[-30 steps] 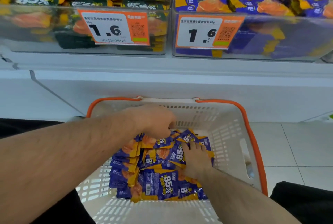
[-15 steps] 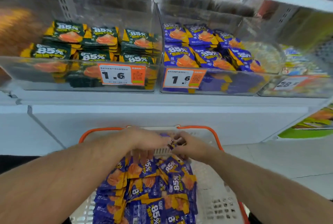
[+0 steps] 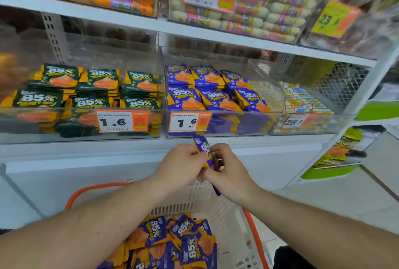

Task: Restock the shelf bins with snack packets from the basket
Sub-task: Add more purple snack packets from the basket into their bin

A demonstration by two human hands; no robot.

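Note:
Both hands meet above the white basket (image 3: 233, 221) with its orange rim. My left hand (image 3: 181, 162) and my right hand (image 3: 226, 169) together grip a small stack of purple snack packets (image 3: 203, 146), held upright between them just below the shelf edge. More purple packets (image 3: 181, 242) lie heaped in the basket below my forearms. Straight above the hands stands the clear bin of purple packets (image 3: 216, 98) with a 1.6 price tag. Left of it is the clear bin of green packets (image 3: 90, 93).
A third clear bin (image 3: 302, 104) with small wrapped sweets stands at the right. The upper shelf (image 3: 194, 28) carries orange sausages and other bins. A white cabinet front (image 3: 86, 173) runs below the bins. Tiled floor (image 3: 345, 199) lies to the right.
Both hands have come up out of the basket with purple packets gathered between them, rising toward the purple bin. My view has tilted up to show the shelves.

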